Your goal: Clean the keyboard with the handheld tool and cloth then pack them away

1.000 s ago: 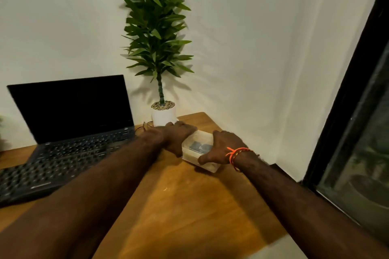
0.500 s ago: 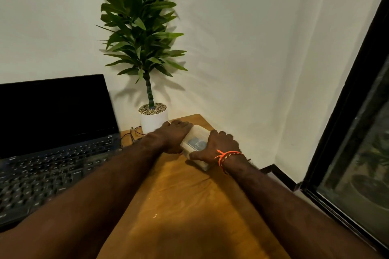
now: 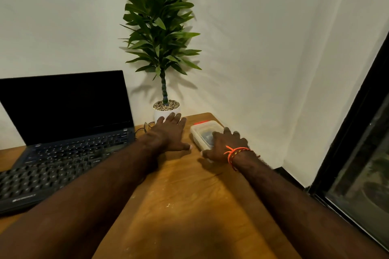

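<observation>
Fingers (image 3: 230, 133) of the right hand (image 3: 224, 146) lie spread and fairly straight over the near right end of the clear plastic box (image 3: 203, 132), draped across its lid, the thumb reaching down toward the bench (image 3: 189, 195) at the box's near corner. They are laid on it, not clenched round it. Over on the other side, the left hand (image 3: 170, 134) lies flat, fingers straight and together, palm down on the wood, thumb pointing toward the box and stopping just short of it. That hand holds nothing.

Under the right fingers the box sits lidded near the far right corner of the bench, close to the wall, with something dark and bluish showing through the lid; what it is I cannot tell. An orange tab (image 3: 201, 122) shows at the box's far edge. An orange thread band (image 3: 234, 152) circles the right wrist.

Just beyond the left fingertips stands a white pot (image 3: 162, 114) topped with pebbles, carrying a tall green plant (image 3: 159, 27). A thin dark cable (image 3: 145, 127) curls beside the left wrist. Further left sits the open laptop (image 3: 65, 107), screen dark, and nearer the person a black keyboard (image 3: 31, 183) at the bench's left edge, well apart from both hands. Far off to the right runs a dark window frame (image 3: 355, 124).
</observation>
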